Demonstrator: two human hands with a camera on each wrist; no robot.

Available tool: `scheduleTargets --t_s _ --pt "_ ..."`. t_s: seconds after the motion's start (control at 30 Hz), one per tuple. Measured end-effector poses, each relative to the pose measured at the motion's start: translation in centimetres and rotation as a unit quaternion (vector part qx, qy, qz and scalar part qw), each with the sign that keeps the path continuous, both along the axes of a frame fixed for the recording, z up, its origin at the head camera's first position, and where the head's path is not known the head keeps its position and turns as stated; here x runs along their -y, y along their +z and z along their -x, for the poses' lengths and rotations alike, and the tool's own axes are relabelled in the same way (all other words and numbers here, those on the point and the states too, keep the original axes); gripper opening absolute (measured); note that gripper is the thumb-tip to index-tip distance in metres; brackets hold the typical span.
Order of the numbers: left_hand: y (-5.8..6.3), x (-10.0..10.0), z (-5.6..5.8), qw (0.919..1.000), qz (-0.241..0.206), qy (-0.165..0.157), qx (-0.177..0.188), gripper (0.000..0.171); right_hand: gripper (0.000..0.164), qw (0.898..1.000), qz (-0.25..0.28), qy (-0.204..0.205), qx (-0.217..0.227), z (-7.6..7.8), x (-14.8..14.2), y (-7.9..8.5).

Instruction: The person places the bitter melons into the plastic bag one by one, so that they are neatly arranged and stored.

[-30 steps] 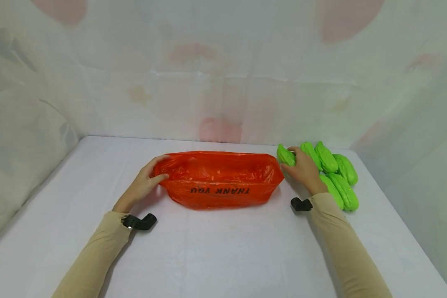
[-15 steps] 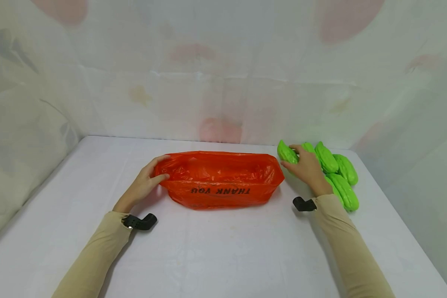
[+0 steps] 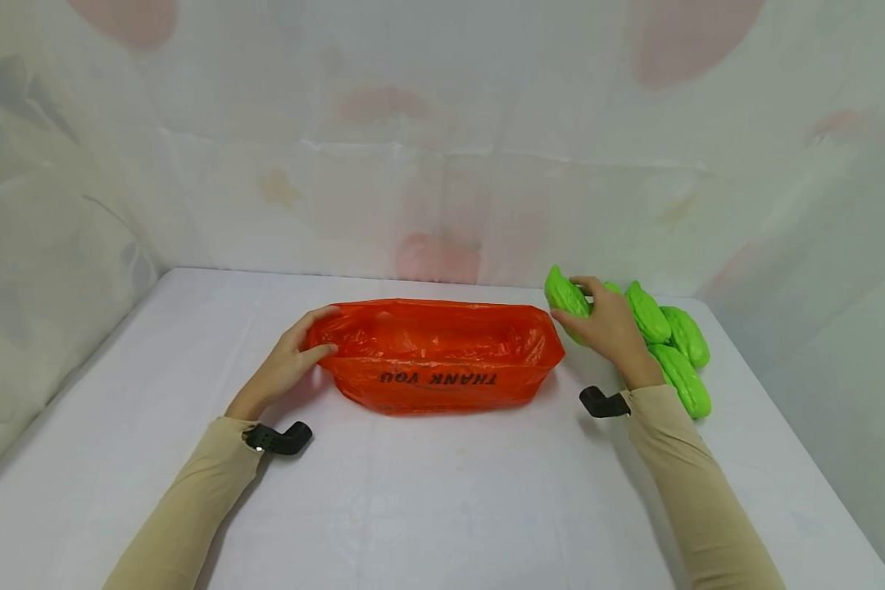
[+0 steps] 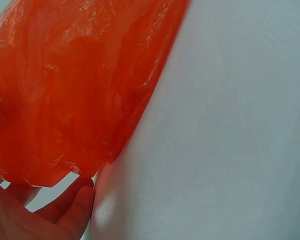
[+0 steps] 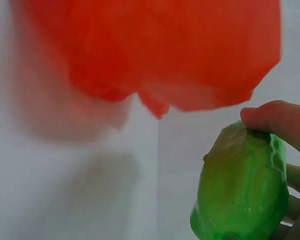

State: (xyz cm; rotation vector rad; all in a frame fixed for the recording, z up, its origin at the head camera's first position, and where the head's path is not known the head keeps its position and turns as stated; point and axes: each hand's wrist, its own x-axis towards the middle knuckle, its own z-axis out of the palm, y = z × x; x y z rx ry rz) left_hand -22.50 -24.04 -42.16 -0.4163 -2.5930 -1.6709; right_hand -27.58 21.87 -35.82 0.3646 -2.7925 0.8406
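A red plastic bag [image 3: 435,387] with upside-down "THANK YOU" lettering lies mouth open in the middle of the white table. My left hand [image 3: 283,360] holds its left end, thumb and fingers curled about the rim; the left wrist view shows the fingers [image 4: 72,207] at the bag's lower edge. Beyond the bag's right end, my right hand [image 3: 610,328] grips a glossy, bright green, vegetable-shaped piece [image 3: 566,293] between thumb and fingers. In the right wrist view, this green piece [image 5: 242,185] hangs above the table near the bag [image 5: 190,55].
Several similar green pieces [image 3: 684,336] lie at the table's back right, some partly hidden by my right hand and wrist. A pale patterned cloth [image 3: 442,205] rises behind the table [image 3: 442,500] and along both sides.
The right hand has lifted the green piece up off the table, with the wrist moving slightly right. My left hand and the bag stay where they were.
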Motion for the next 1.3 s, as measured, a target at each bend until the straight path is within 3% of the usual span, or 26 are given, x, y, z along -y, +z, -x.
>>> scheduleTargets --t_s 0.73,1.3 --pt "0.1 0.0 0.0 1.0000 0.008 0.002 0.003 0.057 0.064 0.999 0.051 0.015 -0.001 -1.8 3.2 2.9" --pt "0.1 0.1 0.0 0.9999 0.010 -0.002 0.008 0.058 0.064 0.996 0.079 0.052 0.003 -2.3 6.2 3.3"
